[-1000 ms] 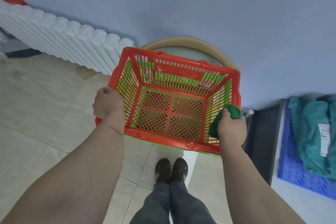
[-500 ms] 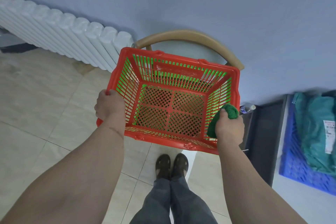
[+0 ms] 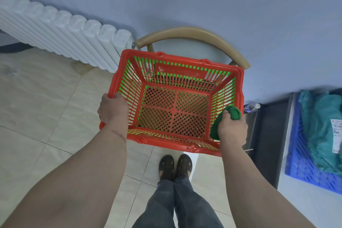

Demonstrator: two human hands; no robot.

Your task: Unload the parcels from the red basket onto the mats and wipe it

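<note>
Red slatted plastic basket point(image 3: 176, 72), no parcels inside, held above the beige tiled floor point(image 3: 46, 116) at centre frame. Left hand point(image 3: 111, 110) at 9 o'clock, fingers curled over the rim. Right hand point(image 3: 232, 131) at 3 o'clock, clutching a green cloth point(image 3: 228, 116) pressed against the inner right wall. Teal parcel point(image 3: 322, 131) on a blue slatted mat point(image 3: 303, 170), far off at 3 o'clock.

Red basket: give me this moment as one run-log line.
red basket: empty, held up | left hand: grips left rim | right hand: holds green cloth at right wall | teal parcels: on blue mat
</note>
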